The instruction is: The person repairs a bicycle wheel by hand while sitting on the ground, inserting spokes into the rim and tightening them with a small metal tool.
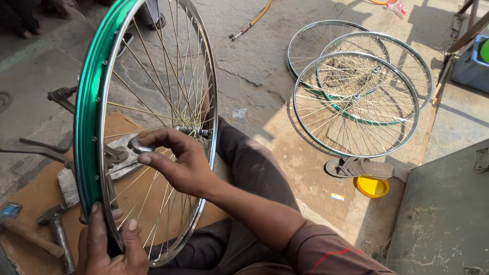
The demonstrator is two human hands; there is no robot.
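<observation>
Green-rimmed spoked wheel [91, 102], upright

Open-air bicycle repair workshop, ground level.
Finished spoked wheels [356, 97] are lying stacked on cracked concrete floor [254, 66], hammers [53, 229] and a metal tool [61, 97] are sitting on a brown board [35, 193] (worker sitting on the ground), a green-rimmed wheel [91, 112] is standing upright, a sandal [359, 167] and yellow lid [372, 187] lying nearby.

The person wears a brown sleeve [326, 252] with red stitching and brown trousers [249, 168].
</observation>
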